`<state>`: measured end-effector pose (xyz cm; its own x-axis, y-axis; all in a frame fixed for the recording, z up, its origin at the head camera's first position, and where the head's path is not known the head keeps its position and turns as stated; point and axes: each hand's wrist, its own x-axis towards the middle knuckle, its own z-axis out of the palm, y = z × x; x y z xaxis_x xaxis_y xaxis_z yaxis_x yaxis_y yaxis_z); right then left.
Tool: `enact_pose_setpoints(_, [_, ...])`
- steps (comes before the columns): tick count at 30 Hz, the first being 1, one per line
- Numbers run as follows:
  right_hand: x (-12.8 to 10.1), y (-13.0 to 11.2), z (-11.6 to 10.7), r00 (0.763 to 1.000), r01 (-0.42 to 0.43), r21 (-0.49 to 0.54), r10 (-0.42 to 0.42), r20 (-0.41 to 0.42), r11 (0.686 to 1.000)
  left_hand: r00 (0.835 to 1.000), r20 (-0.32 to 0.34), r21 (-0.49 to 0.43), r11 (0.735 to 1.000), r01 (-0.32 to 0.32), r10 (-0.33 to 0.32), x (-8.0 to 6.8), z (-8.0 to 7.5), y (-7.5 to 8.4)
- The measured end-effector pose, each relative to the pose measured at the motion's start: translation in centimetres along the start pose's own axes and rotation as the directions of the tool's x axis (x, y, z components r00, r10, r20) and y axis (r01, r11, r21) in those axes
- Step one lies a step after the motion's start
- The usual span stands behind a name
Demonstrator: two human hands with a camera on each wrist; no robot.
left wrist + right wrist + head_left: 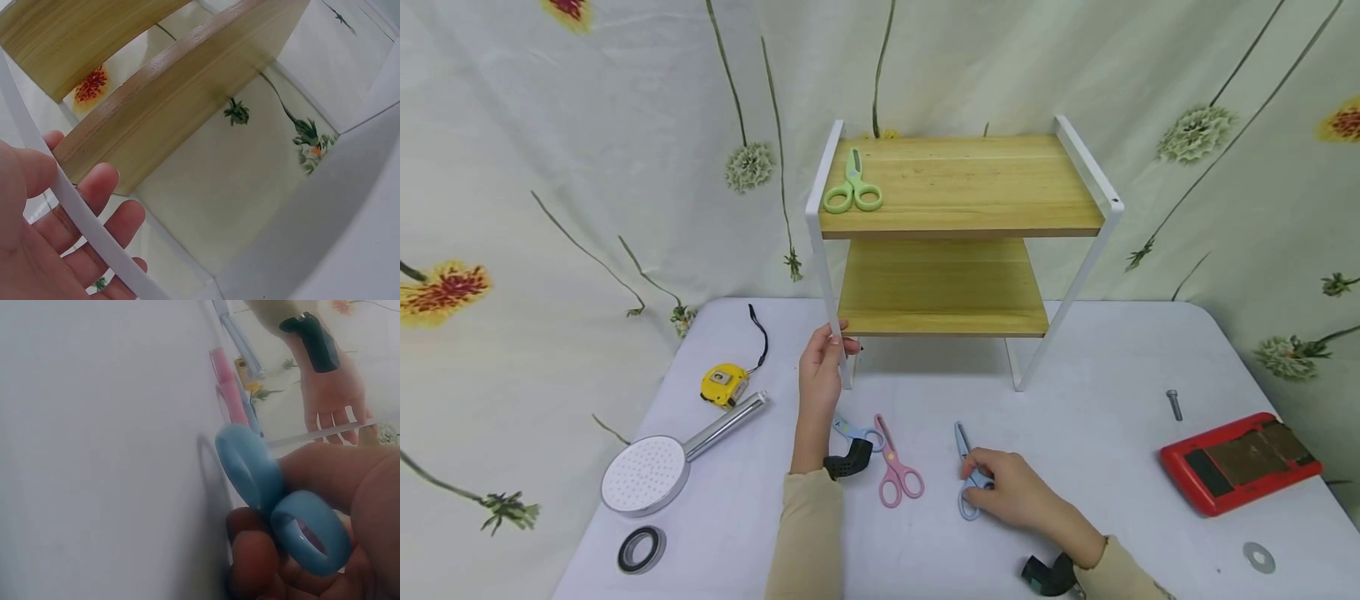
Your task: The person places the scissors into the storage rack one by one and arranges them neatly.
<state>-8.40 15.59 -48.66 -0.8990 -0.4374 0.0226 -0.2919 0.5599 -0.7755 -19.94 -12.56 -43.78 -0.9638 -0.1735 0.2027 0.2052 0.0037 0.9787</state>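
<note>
Scissors: 4 total. 1 green pair (853, 190) on the rack's top shelf, 3 on the surface: 1 pink pair (895, 468), 1 light-blue pair (854, 431) partly hidden behind the left wrist, 1 blue pair (967, 479) under the right hand. Shelf rack (962, 242): 1, w/ 2 wooden boards and white frame. Tape measure (724, 384): 1, yellow. Shower head (658, 462): 1. Black-and-silver ring (642, 550): 1. Red flat case (1238, 462): 1. Bolt (1174, 404): 1. Washer (1258, 557): 1. Hands: 2, left hand (822, 367) and right hand (1007, 492). Wrist cams: 2, black, 1 per arm.
</note>
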Motion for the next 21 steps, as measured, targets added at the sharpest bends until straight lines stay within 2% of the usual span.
enact_pose_setpoints(9, [0.0,0.3,0.2,1.0,0.012,0.013,-0.012,-0.003,1.0,1.0,-0.006,-0.002,1.0,-0.005,0.005,-0.1,0.0,-0.1])
enact_pose_setpoints(13, [0.1,-0.2,-0.2,0.999,0.033,0.083,-0.033,-0.001,0.996,1.0,-0.006,-0.007,1.0,-0.014,0.013,0.0,0.0,-0.2])
enact_pose_setpoints(16, [0.5,-1.7,-1.6,0.996,0.088,0.194,-0.091,0.008,0.977,1.0,-0.005,-0.007,1.0,-0.02,0.02,0.1,0.0,-0.2])
enact_pose_setpoints(18, [0.9,-3.2,-3.2,0.987,0.154,0.238,-0.16,0.006,0.959,1.0,-0.006,-0.008,1.0,-0.019,0.019,0.1,0.0,-0.2])
enact_pose_setpoints(21, [1.7,-6.0,-6.2,0.954,0.295,0.227,-0.298,-0.022,0.928,1.0,-0.005,-0.005,1.0,-0.015,0.015,0.0,0.0,-0.2])
